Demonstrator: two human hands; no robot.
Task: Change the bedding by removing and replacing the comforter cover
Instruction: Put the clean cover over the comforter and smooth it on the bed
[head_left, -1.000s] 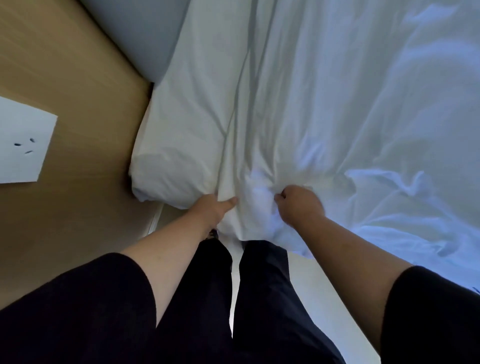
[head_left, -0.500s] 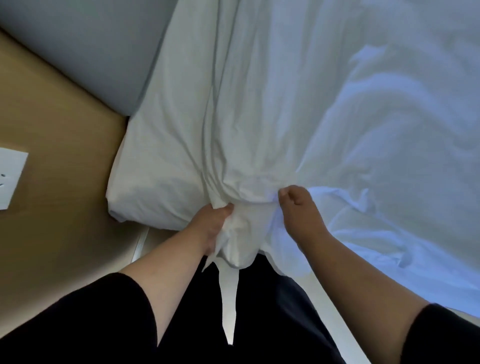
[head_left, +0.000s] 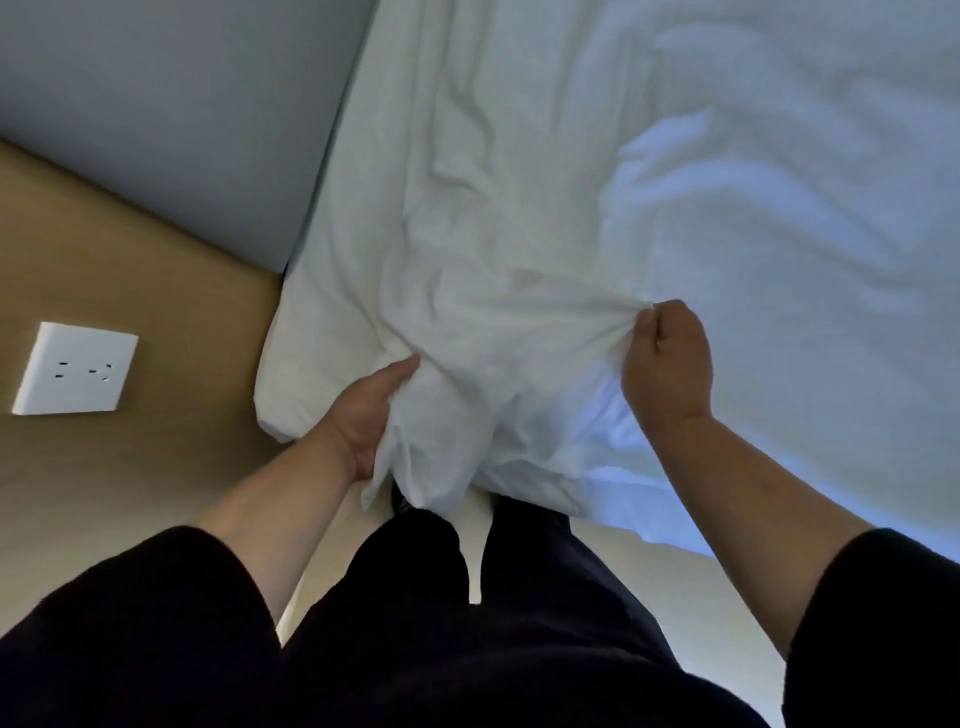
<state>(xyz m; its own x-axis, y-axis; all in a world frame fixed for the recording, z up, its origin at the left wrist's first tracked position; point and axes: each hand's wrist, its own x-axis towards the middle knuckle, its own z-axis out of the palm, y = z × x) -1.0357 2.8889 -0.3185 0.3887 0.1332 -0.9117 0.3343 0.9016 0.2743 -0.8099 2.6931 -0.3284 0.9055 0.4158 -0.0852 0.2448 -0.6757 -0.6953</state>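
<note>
Head view, both hands (head_left: 363, 415) (head_left: 667, 358) gripping cover (head_left: 493, 338)

You're standing in a bedroom. A bed under rumpled white linen (head_left: 571, 156) meets a grey padded headboard (head_left: 182, 114), beside a tan wood-panelled wall (head_left: 130, 467) with a white socket plate (head_left: 75, 369).

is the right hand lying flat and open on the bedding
No, the right hand is curled, pinching a fold of the white comforter cover taut.
</note>
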